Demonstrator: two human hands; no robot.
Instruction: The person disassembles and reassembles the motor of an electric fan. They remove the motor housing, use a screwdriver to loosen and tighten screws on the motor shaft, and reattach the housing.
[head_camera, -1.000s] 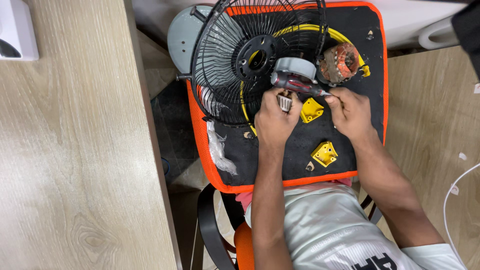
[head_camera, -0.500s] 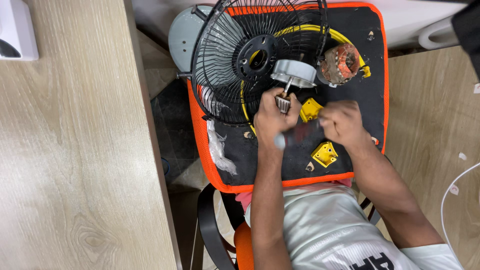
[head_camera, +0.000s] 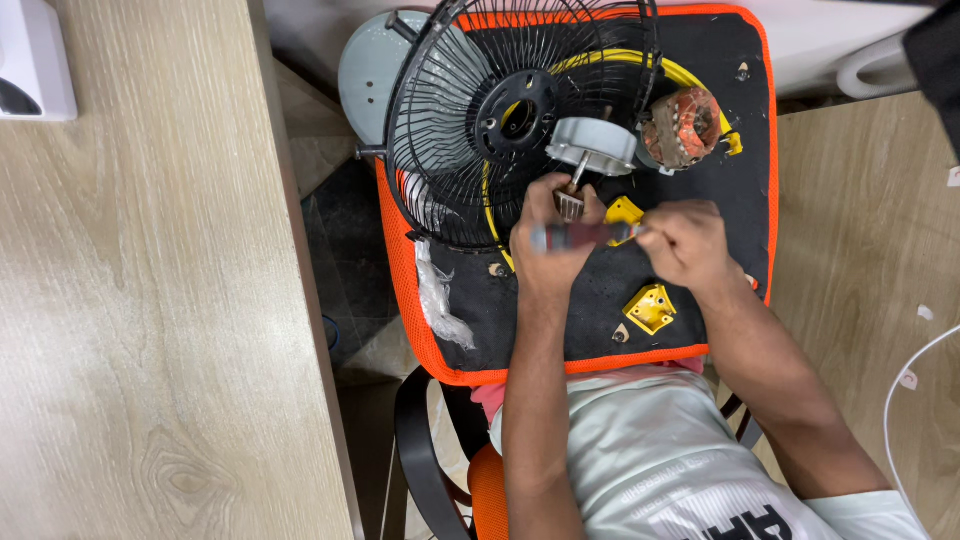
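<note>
Left of the pad sits the wooden desk (head_camera: 150, 300). The left hand (head_camera: 555, 235) is clenched around a screwdriver (head_camera: 585, 236), just below the grey motor cap (head_camera: 592, 146); the right hand (head_camera: 685, 240) pinches its tip. It looks light and stiff, best gripped by the handle.

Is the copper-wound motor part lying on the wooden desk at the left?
No, the copper-wound motor part lies on the black, orange-edged cushion, beside the black wire fan guard.
</note>
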